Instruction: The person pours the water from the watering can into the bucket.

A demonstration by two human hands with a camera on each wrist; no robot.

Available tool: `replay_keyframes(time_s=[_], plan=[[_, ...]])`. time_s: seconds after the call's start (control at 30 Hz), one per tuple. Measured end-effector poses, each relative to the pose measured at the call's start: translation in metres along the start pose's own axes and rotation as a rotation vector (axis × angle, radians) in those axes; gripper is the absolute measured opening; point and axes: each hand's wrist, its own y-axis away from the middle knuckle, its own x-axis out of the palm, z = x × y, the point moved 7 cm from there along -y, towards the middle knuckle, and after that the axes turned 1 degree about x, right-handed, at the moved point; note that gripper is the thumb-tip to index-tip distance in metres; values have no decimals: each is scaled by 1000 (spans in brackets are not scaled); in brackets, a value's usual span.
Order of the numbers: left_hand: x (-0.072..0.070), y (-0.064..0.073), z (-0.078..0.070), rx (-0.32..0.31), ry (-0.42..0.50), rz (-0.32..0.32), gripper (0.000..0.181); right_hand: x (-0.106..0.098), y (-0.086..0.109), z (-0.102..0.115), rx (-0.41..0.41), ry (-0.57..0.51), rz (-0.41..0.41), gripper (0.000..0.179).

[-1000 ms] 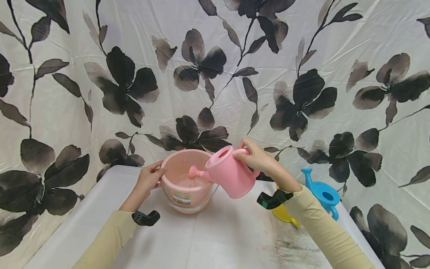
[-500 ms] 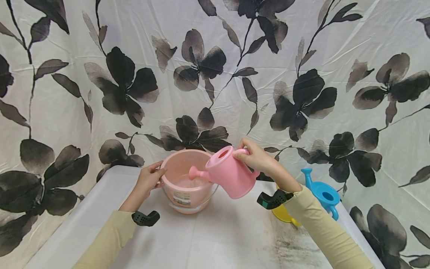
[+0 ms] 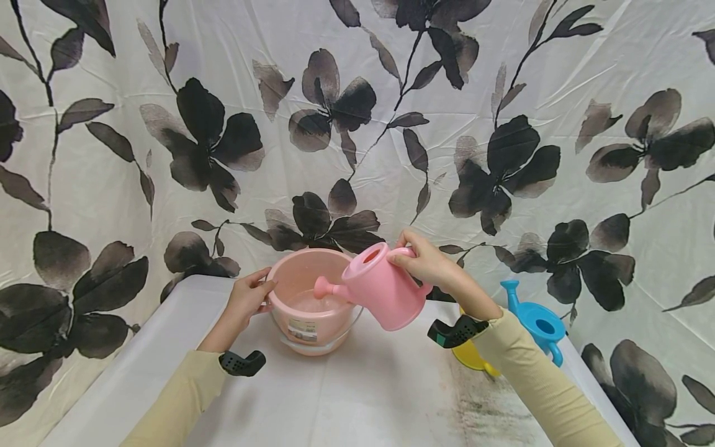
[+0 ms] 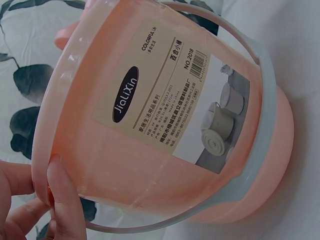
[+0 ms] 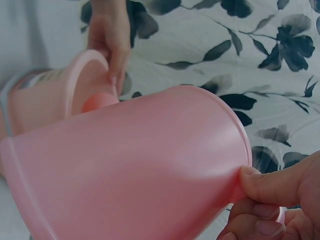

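Note:
A peach-pink bucket [image 3: 313,320] with a pale grey handle stands on the white table, and my left hand [image 3: 246,299] grips its rim at the left side. In the left wrist view the thumb lies on the outside of the bucket wall [image 4: 105,165], near a printed label. My right hand [image 3: 427,257] holds a pink watering can [image 3: 385,292] by its handle. The can is tilted left, with its spout head over the bucket's opening. Clear liquid seems to lie in the bucket. In the right wrist view the can's body [image 5: 135,165] hides most of the spout.
A blue watering can [image 3: 539,326] stands at the table's right edge. Something yellow [image 3: 472,355] is partly hidden behind the right forearm. Dark smudges [image 3: 491,403] mark the white table [image 3: 346,403] at the right. A floral cloth [image 3: 357,155] hangs behind.

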Motion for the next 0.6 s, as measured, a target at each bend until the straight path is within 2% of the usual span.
replay_keyframes(time_s=[0.6], plan=[[0, -1, 0, -4, 3, -5, 54, 1, 0, 1, -18, 21, -10, 15]])
